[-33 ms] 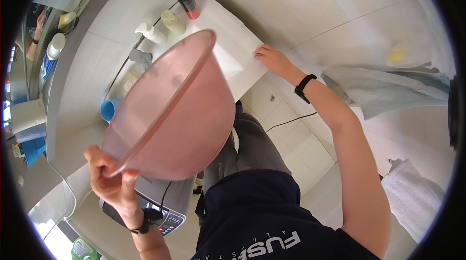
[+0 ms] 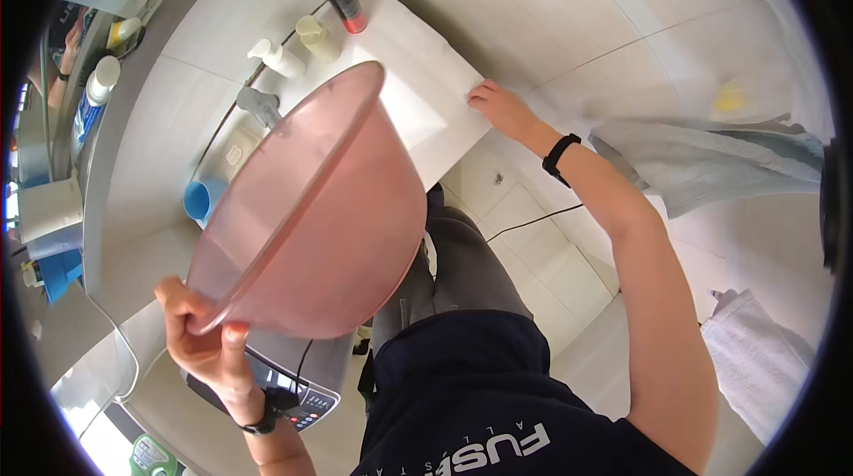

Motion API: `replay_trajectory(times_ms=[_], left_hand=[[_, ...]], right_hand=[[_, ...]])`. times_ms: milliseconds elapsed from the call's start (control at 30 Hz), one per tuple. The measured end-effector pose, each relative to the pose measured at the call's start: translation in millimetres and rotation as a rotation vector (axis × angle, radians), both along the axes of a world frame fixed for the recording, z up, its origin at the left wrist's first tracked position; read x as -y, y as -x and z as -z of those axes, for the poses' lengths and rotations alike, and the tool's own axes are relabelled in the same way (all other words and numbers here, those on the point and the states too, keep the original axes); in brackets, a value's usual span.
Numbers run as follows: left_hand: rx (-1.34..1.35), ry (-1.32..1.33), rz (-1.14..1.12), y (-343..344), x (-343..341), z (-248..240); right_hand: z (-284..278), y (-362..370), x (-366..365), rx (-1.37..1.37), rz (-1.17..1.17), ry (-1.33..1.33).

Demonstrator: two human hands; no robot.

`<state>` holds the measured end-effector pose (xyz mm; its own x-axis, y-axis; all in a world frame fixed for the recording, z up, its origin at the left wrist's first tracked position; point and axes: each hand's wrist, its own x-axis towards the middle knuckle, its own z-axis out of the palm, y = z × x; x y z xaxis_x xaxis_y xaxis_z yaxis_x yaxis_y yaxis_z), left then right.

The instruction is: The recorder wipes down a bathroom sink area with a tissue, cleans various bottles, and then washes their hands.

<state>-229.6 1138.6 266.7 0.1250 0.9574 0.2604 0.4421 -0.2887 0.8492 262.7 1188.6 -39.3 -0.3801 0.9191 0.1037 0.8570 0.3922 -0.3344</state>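
Note:
A translucent pink plastic basin is tilted on its side in front of me, partly over the white sink. My left hand pinches its rim at the lower left, thumb outside and fingers over the edge. My right hand is at the sink's right edge with its fingers curled together. Whatever those fingers hold, if anything, is too small to make out. Behind the basin stands a grey faucet, and a blue cup shows at the basin's left. The basin hides much of the sink.
Along the sink's back edge stand a white pump bottle, a pale yellowish bottle and a black-and-red bottle. Below the basin is a grey appliance with a button panel. Towels hang at the right.
The basin has dipped slightly, its upper rim now a little lower and further left. My left hand keeps its grip; my right hand stays at the sink's edge.

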Motion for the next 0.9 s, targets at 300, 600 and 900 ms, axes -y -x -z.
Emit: replay_trajectory(times_ms=[300,600,900], left_hand=[[0.308,0.172,-0.314,65,58,11],[0.445,0.133,-0.333,129,90,29],[0.539,0.146,-0.372,167,92,40]], right_hand=[[-9,31,13,-0.211,0.344,0.377],[3,34,49,-0.166,0.52,-0.108],[9,117,74,-0.257,0.658,-0.015]])
